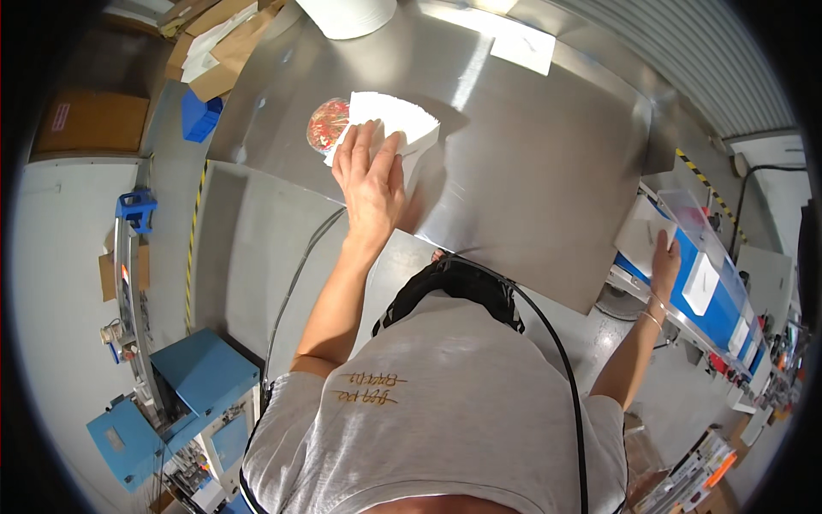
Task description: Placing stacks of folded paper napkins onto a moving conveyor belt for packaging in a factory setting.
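White stack (pixel 396 118) of thin pieces, its top fanned into a curve, stood on the metal bench (pixel 531 188) at about eleven o'clock from the person's torso, twelve being straight ahead. The left hand (pixel 370 176) reached it palm down from its six o'clock side, half open, with fingers stretched and slightly parted and the fingertips touching the near left part of the top; whether the hand gripped the stack or only rested on it, I could not tell. Just beside the stack at nine o'clock, partly hidden behind it, lay a round, red-patterned item (pixel 324 126). Well apart, the right hand (pixel 664 261) was out at about two o'clock from the torso, its fingers narrowly parted at the edge of a flat white piece (pixel 642 236) over the blue belt (pixel 721 324) of a conveyor; it touched that piece, but a firm hold could not be made out. From the right hand, the stack lay toward ten o'clock, across the bench. Another white piece (pixel 701 284) sat on the belt near the right hand, toward four o'clock. A white tub (pixel 349 15) stood at the bench's far side, toward eleven o'clock from the stack.
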`<action>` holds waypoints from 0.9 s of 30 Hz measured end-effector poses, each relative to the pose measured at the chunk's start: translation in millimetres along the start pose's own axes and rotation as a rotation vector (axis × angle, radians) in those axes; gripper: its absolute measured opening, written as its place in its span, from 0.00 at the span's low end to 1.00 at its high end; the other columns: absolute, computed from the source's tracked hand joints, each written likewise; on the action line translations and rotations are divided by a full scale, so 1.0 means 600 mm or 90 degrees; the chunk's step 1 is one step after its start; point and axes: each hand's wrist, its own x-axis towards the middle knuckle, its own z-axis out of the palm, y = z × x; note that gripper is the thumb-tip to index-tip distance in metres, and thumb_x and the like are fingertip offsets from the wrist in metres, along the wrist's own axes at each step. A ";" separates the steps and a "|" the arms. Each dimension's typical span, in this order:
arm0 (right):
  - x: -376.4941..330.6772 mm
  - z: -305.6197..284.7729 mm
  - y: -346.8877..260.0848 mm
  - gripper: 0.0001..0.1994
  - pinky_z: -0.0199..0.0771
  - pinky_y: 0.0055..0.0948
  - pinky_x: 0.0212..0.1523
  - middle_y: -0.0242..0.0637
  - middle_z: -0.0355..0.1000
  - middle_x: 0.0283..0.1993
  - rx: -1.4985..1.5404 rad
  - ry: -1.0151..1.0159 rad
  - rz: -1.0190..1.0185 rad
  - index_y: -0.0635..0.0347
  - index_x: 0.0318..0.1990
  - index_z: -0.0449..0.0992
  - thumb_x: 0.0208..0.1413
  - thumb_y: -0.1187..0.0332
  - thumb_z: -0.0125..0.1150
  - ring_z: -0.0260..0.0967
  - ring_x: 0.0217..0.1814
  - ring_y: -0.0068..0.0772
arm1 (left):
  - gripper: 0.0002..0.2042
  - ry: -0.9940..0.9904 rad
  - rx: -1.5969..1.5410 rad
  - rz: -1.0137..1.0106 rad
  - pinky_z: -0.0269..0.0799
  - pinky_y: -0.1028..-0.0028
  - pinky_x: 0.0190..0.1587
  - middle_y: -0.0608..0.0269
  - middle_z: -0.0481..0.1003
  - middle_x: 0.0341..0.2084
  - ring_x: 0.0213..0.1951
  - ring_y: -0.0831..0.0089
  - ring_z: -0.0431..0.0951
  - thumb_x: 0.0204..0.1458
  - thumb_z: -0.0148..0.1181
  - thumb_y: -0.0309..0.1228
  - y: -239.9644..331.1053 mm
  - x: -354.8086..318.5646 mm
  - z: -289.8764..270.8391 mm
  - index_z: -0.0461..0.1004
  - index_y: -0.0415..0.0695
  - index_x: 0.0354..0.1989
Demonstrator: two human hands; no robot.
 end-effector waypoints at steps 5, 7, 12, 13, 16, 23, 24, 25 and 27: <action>-0.079 0.032 -0.132 0.33 0.63 0.44 0.59 0.51 0.67 0.57 -0.439 0.475 -0.303 0.67 0.58 0.65 0.51 0.52 0.63 0.64 0.58 0.56 | 0.16 0.014 0.017 0.002 0.53 0.52 0.62 0.53 0.67 0.57 0.62 0.50 0.60 0.46 0.60 0.21 0.001 0.005 0.002 0.78 0.50 0.44; -0.111 0.079 -0.241 0.30 0.63 0.42 0.59 0.49 0.66 0.57 -0.217 0.271 -0.459 0.65 0.56 0.66 0.50 0.55 0.65 0.62 0.59 0.52 | 0.15 0.014 0.032 0.010 0.52 0.51 0.62 0.53 0.67 0.57 0.63 0.49 0.60 0.45 0.61 0.21 -0.001 0.003 0.004 0.78 0.50 0.43; -0.198 0.263 -0.458 0.28 0.65 0.35 0.58 0.39 0.65 0.58 0.123 -0.248 -0.682 0.52 0.56 0.68 0.44 0.68 0.71 0.62 0.60 0.41 | 0.14 0.019 0.037 0.029 0.51 0.51 0.62 0.54 0.67 0.57 0.63 0.49 0.59 0.44 0.61 0.21 -0.005 0.004 0.004 0.79 0.51 0.40; -0.212 0.281 -0.490 0.28 0.65 0.34 0.57 0.37 0.64 0.59 0.174 -0.360 -0.661 0.52 0.56 0.69 0.44 0.69 0.70 0.61 0.61 0.39 | 0.14 0.013 0.048 0.045 0.51 0.51 0.62 0.53 0.66 0.58 0.63 0.48 0.59 0.44 0.62 0.22 -0.009 0.002 0.004 0.79 0.50 0.40; -0.197 0.343 -0.527 0.24 0.66 0.32 0.56 0.35 0.62 0.59 0.225 -0.469 -0.685 0.52 0.51 0.72 0.44 0.70 0.70 0.59 0.61 0.36 | 0.17 -0.009 0.031 0.070 0.49 0.50 0.63 0.50 0.62 0.61 0.63 0.45 0.57 0.42 0.66 0.28 -0.003 0.007 0.000 0.77 0.49 0.44; -0.182 0.329 -0.497 0.20 0.68 0.26 0.47 0.37 0.69 0.47 0.257 -0.510 -0.486 0.63 0.49 0.68 0.58 0.58 0.62 0.65 0.48 0.27 | 0.39 -0.038 -0.019 0.019 0.64 0.58 0.59 0.51 0.63 0.61 0.61 0.52 0.65 0.37 0.71 0.27 -0.022 0.040 -0.050 0.60 0.43 0.63; -0.180 0.326 -0.468 0.20 0.68 0.26 0.47 0.36 0.70 0.43 0.405 -0.441 -0.456 0.64 0.49 0.67 0.59 0.57 0.60 0.66 0.46 0.25 | 0.37 -0.065 -0.035 -0.024 0.64 0.59 0.59 0.52 0.63 0.61 0.61 0.53 0.65 0.40 0.68 0.23 -0.022 0.038 -0.049 0.60 0.44 0.63; -0.164 0.326 -0.435 0.20 0.69 0.27 0.46 0.37 0.70 0.43 0.432 -0.358 -0.407 0.64 0.49 0.68 0.59 0.57 0.60 0.66 0.45 0.25 | 0.35 -0.072 -0.059 -0.065 0.64 0.60 0.59 0.53 0.63 0.61 0.62 0.54 0.65 0.42 0.65 0.21 -0.018 0.035 -0.043 0.60 0.44 0.63; -0.143 0.278 -0.372 0.19 0.71 0.27 0.42 0.37 0.70 0.42 0.443 -0.266 -0.292 0.64 0.47 0.69 0.60 0.56 0.59 0.68 0.41 0.25 | 0.32 -0.086 -0.020 -0.090 0.66 0.62 0.57 0.47 0.69 0.54 0.55 0.51 0.69 0.46 0.63 0.22 -0.013 0.031 -0.035 0.60 0.44 0.62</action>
